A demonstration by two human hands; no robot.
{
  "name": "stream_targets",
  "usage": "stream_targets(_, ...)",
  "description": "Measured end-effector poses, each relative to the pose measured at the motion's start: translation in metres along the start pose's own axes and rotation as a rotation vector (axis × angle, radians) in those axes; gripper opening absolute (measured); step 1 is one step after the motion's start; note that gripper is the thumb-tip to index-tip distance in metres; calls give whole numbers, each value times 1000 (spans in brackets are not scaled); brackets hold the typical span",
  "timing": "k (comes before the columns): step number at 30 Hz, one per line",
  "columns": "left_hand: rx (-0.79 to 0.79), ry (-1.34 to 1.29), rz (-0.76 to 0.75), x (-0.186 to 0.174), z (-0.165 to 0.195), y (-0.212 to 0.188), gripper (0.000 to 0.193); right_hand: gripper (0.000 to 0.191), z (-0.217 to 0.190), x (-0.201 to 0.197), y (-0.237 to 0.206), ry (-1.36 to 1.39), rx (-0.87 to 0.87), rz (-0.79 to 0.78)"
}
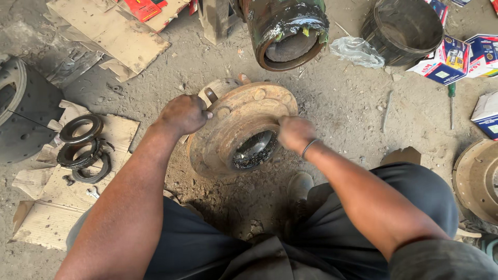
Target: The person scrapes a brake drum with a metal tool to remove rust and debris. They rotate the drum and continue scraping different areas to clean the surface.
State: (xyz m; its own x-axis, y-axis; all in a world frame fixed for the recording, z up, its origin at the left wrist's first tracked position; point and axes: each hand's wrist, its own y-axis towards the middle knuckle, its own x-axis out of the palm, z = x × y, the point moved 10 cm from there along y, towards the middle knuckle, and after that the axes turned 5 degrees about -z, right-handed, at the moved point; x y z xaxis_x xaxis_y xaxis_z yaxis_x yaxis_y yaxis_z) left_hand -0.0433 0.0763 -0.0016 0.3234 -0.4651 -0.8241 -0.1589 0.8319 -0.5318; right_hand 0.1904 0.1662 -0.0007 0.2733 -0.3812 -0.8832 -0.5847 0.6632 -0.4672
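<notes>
Hands (pixel 184 113) (pixel 294 133) grip tilted rusty hub's (pixel 228 132) rim.

floor (pixel 332 103): dusty concrete, gritty
centre: rusty wheel hub (pixel 241 129)
left: cardboard sheets (pixel 57 207) bearing 3 dark rings (pixel 83 150)
right: screwdriver (pixel 451 103), boxes (pixel 461 57), plastic bag (pixel 358 52)
</notes>
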Motion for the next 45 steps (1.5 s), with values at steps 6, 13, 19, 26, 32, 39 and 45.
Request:
stream_targets(6,-39,-91,-10,1,-4,-2,46,30,-81,37,-9,-120,-196,-28)
stream_targets(13,-44,-49,8,-3,1,-11,49,25,-45,-31,-3,19,-214,358)
stream_targets(19,-40,-87,-29,-2,2,-9,46,21,-66,19,1,-181,-217,187)
stream_targets(26,-37,-31,29,-4,2,-11,50,24,-118,32,-8,-275,-281,184)
stream_targets(32,23,-37,75,-4,2,-5,45,20,-63,-8,-8,-195,-279,369)
stream_targets(39,-42,29,63,-3,2,-9,52,17,-146,72,-13,-251,-402,265)
stream_targets(45,14,7,29,-5,8,-8,51,22,-63,-5,-7,-197,-221,322)
